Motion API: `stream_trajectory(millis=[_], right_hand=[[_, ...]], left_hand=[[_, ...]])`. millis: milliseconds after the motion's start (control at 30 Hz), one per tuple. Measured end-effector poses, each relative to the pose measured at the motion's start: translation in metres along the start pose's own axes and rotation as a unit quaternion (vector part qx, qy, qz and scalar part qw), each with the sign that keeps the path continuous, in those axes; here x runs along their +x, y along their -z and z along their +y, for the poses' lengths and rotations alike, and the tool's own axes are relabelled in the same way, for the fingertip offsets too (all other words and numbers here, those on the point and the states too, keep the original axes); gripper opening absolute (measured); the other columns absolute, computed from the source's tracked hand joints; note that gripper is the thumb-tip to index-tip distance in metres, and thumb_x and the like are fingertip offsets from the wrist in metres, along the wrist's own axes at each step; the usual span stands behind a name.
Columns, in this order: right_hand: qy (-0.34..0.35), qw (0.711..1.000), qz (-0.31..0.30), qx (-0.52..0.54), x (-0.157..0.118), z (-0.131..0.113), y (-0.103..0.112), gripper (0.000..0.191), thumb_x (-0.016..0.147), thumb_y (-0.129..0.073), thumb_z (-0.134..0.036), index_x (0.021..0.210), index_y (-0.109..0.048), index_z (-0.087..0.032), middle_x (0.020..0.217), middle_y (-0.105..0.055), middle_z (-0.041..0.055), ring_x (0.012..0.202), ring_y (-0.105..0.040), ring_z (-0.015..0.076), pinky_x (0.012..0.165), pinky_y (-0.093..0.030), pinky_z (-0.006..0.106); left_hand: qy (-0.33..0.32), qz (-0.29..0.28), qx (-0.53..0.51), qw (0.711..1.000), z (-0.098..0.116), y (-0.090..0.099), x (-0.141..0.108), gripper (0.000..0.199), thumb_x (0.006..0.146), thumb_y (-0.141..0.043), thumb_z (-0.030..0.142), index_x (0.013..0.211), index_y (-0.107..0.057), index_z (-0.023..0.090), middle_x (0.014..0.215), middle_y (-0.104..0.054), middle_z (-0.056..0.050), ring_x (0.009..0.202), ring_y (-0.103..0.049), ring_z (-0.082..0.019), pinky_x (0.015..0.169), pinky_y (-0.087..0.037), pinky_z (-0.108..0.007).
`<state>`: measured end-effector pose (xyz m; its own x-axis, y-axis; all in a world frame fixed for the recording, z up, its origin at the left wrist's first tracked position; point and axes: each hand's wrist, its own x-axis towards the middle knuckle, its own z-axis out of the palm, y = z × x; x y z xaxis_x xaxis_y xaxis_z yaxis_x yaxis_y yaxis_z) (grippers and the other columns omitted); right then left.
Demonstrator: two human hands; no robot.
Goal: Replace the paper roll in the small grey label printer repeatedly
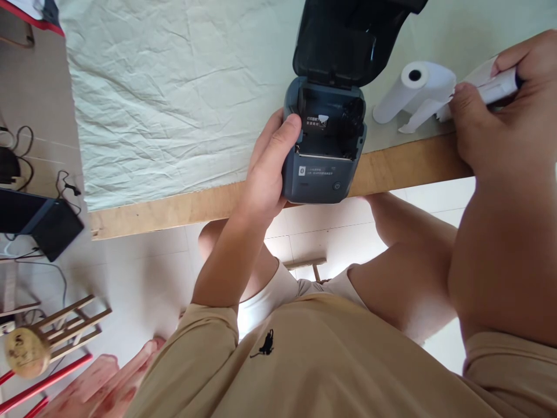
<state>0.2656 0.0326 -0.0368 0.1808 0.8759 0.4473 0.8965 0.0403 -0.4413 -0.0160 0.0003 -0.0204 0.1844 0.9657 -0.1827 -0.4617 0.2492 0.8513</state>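
A dark blue portable label printer (322,177) sits at the table's front edge with its black lid (343,43) swung up and its paper bay showing. My left hand (272,154) is wrapped round the printer's left side, thumb on the rim. At the right, my right hand (505,110) is closed round a white paper roll (500,87), pinching it between thumb and fingers. Just left of that hand, another white paper roll (394,98) with a dark core hole lies on the cloth. A loose, torn strip of paper (420,116) trails between the roll and my fingers.
A pale green wrinkled cloth (174,98) covers the table, whose bare wooden edge (174,207) runs along the front. On the left are a black device (56,229), cables and a wooden stool (28,351) lying on its side. My knees are below the table edge.
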Motion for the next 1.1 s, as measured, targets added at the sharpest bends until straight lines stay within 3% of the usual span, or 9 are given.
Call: stream_trajectory(millis=[200, 367, 467, 600, 667, 767, 900, 1000, 1100], right_hand=[[-0.004, 0.999, -0.001, 0.049, 0.001, -0.002, 0.003, 0.045, 0.057, -0.081, -0.006, 0.082, -0.047, -0.021, 0.074, -0.049, -0.0060, 0.063, -0.038, 0.0053, 0.061, -0.029, 0.026], [-0.008, 0.994, -0.006, 0.107, 0.002, 0.002, -0.001, 0.033, 0.069, -0.070, -0.005, 0.077, -0.042, -0.021, 0.074, -0.060, -0.0027, 0.069, -0.053, 0.0104, 0.067, -0.039, 0.029], [0.017, 0.995, 0.001, 0.101, 0.000, 0.003, 0.000, 0.031, 0.069, -0.068, -0.004, 0.081, -0.046, -0.021, 0.076, -0.057, -0.0031, 0.067, -0.049, 0.0086, 0.065, -0.036, 0.029], [0.071, 0.989, -0.003, 0.133, -0.004, 0.010, 0.000, 0.046, 0.069, -0.065, -0.002, 0.107, -0.053, -0.024, 0.095, -0.056, -0.0024, 0.081, -0.058, 0.0104, 0.072, -0.039, 0.030], [0.074, 0.991, 0.003, 0.113, -0.005, 0.017, -0.001, 0.054, 0.069, -0.064, 0.000, 0.115, -0.053, -0.025, 0.109, -0.059, -0.0002, 0.095, -0.061, 0.0136, 0.080, -0.041, 0.033], [0.068, 0.995, 0.014, 0.066, -0.006, 0.030, -0.004, 0.061, 0.070, -0.070, -0.004, 0.123, -0.053, -0.027, 0.125, -0.059, 0.0009, 0.095, -0.057, 0.0137, 0.081, -0.041, 0.035], [0.060, 0.996, 0.046, 0.054, -0.002, 0.040, -0.010, 0.071, 0.060, -0.084, -0.009, 0.124, -0.058, -0.026, 0.122, -0.063, 0.0037, 0.095, -0.058, 0.0175, 0.073, -0.040, 0.033], [0.051, 0.999, -0.001, 0.011, 0.000, 0.035, -0.011, 0.065, 0.058, -0.088, -0.015, 0.118, -0.063, -0.026, 0.119, -0.064, 0.0068, 0.102, -0.063, 0.0227, 0.075, -0.045, 0.035], [0.057, 0.998, -0.018, 0.008, 0.001, 0.023, -0.010, 0.065, 0.064, -0.088, -0.020, 0.123, -0.061, -0.028, 0.123, -0.064, 0.0059, 0.106, -0.064, 0.0239, 0.078, -0.047, 0.036]], left_hand=[[-0.007, 0.041, 0.011, 0.999, 0.001, -0.009, -0.002, 0.046, 0.094, -0.060, 0.069, 0.100, -0.072, 0.024, 0.086, -0.072, -0.002, 0.070, -0.065, -0.013, 0.057, -0.048, -0.026], [-0.002, 0.043, 0.028, 0.999, 0.002, -0.010, -0.002, 0.044, 0.096, -0.057, 0.067, 0.098, -0.071, 0.025, 0.088, -0.071, -0.004, 0.082, -0.069, -0.017, 0.064, -0.048, -0.026], [-0.003, 0.037, 0.033, 0.999, 0.001, -0.008, -0.002, 0.039, 0.098, -0.056, 0.062, 0.101, -0.071, 0.026, 0.090, -0.071, -0.004, 0.079, -0.066, -0.016, 0.062, -0.046, -0.026], [-0.006, 0.032, 0.021, 0.999, 0.003, -0.008, -0.004, 0.023, 0.101, -0.056, 0.042, 0.102, -0.070, 0.023, 0.086, -0.066, -0.001, 0.073, -0.062, -0.013, 0.063, -0.048, -0.025], [-0.003, 0.033, 0.025, 0.999, 0.005, -0.009, -0.005, 0.022, 0.101, -0.056, 0.040, 0.102, -0.070, 0.023, 0.086, -0.066, -0.001, 0.074, -0.063, -0.012, 0.063, -0.049, -0.023], [0.002, 0.036, 0.026, 0.999, 0.006, -0.010, -0.006, 0.022, 0.101, -0.055, 0.039, 0.100, -0.071, 0.023, 0.085, -0.067, -0.001, 0.076, -0.066, -0.012, 0.063, -0.049, -0.023], [0.000, 0.064, 0.015, 0.998, 0.005, -0.015, -0.004, 0.029, 0.098, -0.060, 0.051, 0.093, -0.073, 0.025, 0.085, -0.070, -0.003, 0.088, -0.072, -0.019, 0.063, -0.051, -0.026], [-0.007, 0.085, 0.017, 0.996, 0.003, -0.019, -0.003, 0.042, 0.092, -0.063, 0.066, 0.088, -0.076, 0.026, 0.089, -0.073, -0.005, 0.095, -0.075, -0.022, 0.072, -0.057, -0.031], [-0.008, 0.083, 0.018, 0.996, 0.001, -0.019, -0.003, 0.043, 0.092, -0.062, 0.068, 0.091, -0.077, 0.028, 0.096, -0.075, -0.005, 0.101, -0.076, -0.024, 0.079, -0.059, -0.032]])
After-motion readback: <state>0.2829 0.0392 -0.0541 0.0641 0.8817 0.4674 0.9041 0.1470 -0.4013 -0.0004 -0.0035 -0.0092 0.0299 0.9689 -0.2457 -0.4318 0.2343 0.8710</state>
